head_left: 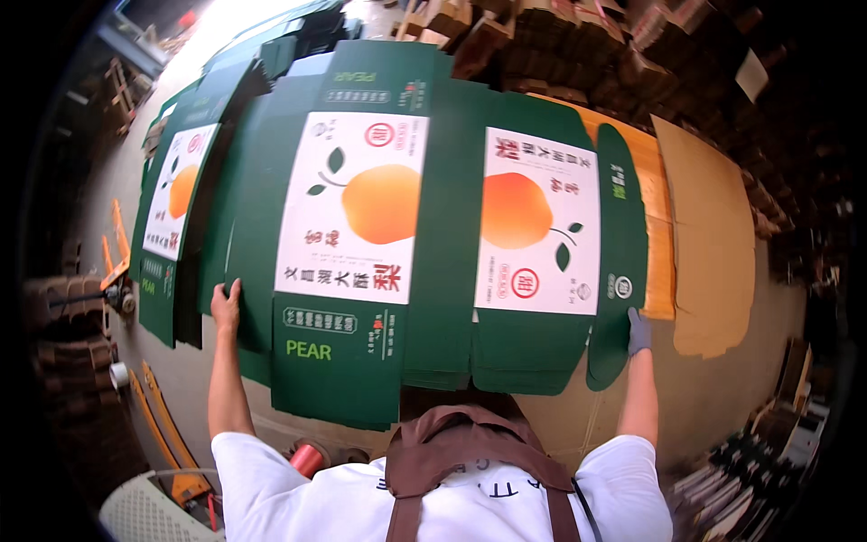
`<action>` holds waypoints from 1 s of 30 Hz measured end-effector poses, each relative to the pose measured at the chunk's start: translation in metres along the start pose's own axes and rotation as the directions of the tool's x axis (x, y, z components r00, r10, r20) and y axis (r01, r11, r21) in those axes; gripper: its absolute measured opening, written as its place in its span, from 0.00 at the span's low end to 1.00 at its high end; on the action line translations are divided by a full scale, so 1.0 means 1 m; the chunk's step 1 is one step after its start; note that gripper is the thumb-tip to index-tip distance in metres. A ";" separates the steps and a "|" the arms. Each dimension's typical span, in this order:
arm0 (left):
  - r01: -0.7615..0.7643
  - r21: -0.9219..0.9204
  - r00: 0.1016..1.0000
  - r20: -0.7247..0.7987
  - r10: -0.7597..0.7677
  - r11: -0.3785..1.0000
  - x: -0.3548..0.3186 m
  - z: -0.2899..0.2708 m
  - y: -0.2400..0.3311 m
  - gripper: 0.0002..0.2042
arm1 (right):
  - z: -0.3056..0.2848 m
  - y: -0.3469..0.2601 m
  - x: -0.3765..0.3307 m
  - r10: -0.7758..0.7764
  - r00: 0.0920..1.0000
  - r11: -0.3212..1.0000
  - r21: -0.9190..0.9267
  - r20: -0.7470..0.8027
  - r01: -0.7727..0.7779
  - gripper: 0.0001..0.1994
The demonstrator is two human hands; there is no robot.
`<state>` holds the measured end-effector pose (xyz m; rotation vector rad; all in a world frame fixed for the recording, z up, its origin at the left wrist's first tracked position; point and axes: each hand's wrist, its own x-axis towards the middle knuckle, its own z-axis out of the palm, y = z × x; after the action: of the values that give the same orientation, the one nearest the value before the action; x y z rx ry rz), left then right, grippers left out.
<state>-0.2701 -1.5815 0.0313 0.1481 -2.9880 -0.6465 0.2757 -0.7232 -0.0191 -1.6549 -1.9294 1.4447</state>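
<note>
A flat green carton sheet [442,226] lies spread in front of me, with white panels, orange pear pictures and green flaps. My left hand [226,305], bare, grips the sheet's left edge between thumb and fingers. At the opposite end my right hand [638,331], in a grey glove, is closed on the edge of the rounded flap; part of its fingers is hidden. More sheets lie in layers beneath, their edges showing along the near side. To the left stands another stack of printed green cartons [181,190].
A wooden tabletop [657,181] shows under the sheet's right end, with a plain brown cardboard piece [709,244] beyond it. Cardboard stacks [578,54] line the back. On the left floor are orange pallet-jack forks [153,411]; a red roll [310,459] sits near my left side.
</note>
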 end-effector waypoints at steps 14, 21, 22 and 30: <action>0.145 0.071 0.989 0.005 -0.146 0.987 -0.046 -0.005 0.055 0.29 | 0.073 -0.095 -0.022 -0.500 0.856 0.535 -0.824 -0.133 0.184 0.29; 0.113 -0.078 0.988 0.112 -0.104 0.990 -0.036 -0.001 0.049 0.26 | 0.281 -0.173 -0.183 -0.724 0.449 0.184 -0.480 0.524 0.858 0.29; 0.099 -0.155 0.991 0.110 -0.082 0.983 -0.033 -0.001 0.034 0.25 | 0.297 -0.173 -0.201 -0.695 0.440 0.207 -0.428 0.569 0.880 0.29; 0.634 -0.343 0.452 -0.563 -0.692 0.693 0.050 -0.107 -0.253 0.33 | 0.335 -0.132 -0.286 -0.626 0.678 0.493 -0.478 0.385 0.727 0.24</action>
<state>-0.2897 -1.8601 0.0256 1.3118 -2.0973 -0.5821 0.0576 -1.1250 0.0335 -0.6699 -2.8764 0.6632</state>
